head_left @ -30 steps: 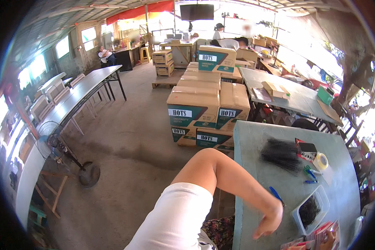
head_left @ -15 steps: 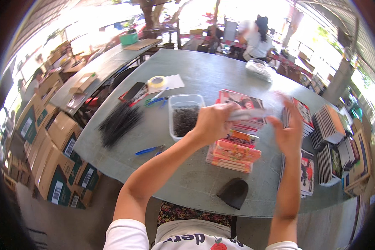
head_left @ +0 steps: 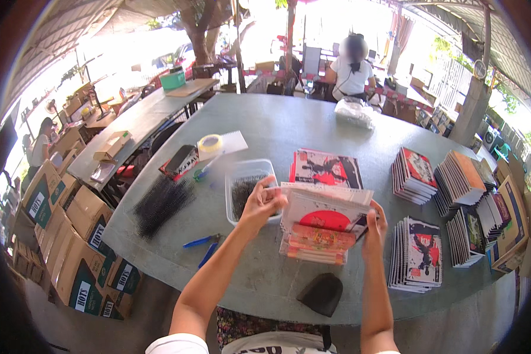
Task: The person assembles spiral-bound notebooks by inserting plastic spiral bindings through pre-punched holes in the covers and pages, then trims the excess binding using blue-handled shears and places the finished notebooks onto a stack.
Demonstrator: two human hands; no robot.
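Between my two hands stands a loose notebook (head_left: pixel 321 215), tilted upright, with a white, black and red cover and a row of holes along its top edge. My left hand (head_left: pixel 264 202) pinches its left edge, and my right hand (head_left: pixel 374 224) grips the right edge. Just below it rests a stack of pink-covered booklets (head_left: pixel 321 239), partly hidden. Behind lies a pile of similar red, black and white covers (head_left: pixel 327 168). Beside my left hand is a clear plastic tub (head_left: pixel 230 200) of short black wire pieces. A dark wedge-shaped block (head_left: pixel 321 294) lies nearer me.
Blue-handled pliers (head_left: pixel 202 248) and a bundle of black wire coils (head_left: pixel 165 206) lie left, near a tape roll (head_left: pixel 210 143). Notebook stacks (head_left: pixel 416 253) line the right side. Cartons (head_left: pixel 71 248) stand on the floor at left. A person (head_left: pixel 353 74) sits beyond the table.
My right hand, raised and apart before, has come down onto the notebook's right edge. The notebook has turned from nearly edge-on to facing me, and my left hand has moved lower left.
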